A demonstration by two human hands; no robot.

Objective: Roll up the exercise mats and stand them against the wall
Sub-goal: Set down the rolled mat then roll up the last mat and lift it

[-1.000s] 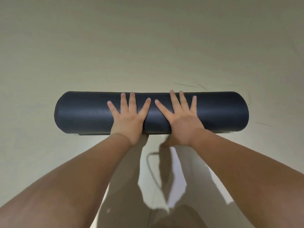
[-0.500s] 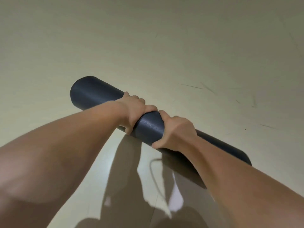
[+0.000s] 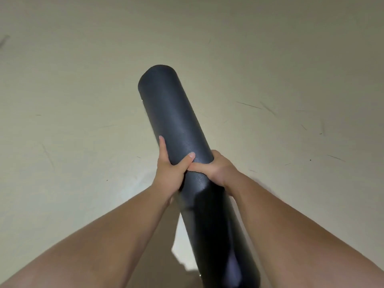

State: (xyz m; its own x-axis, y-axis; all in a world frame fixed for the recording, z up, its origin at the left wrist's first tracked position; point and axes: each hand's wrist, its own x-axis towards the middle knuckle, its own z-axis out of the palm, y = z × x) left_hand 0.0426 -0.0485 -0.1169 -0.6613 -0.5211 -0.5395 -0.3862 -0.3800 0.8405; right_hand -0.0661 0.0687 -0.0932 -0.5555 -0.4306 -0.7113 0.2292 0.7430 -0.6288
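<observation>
The rolled-up dark mat points lengthwise away from the person, its far end up the frame and its near end running out at the lower edge; I cannot tell whether the far end touches the floor. Both hands grasp it about midway, the left hand on its left side and the right hand on its right, thumbs meeting across the top. Around it lies a pale floor with thin scuff marks.
</observation>
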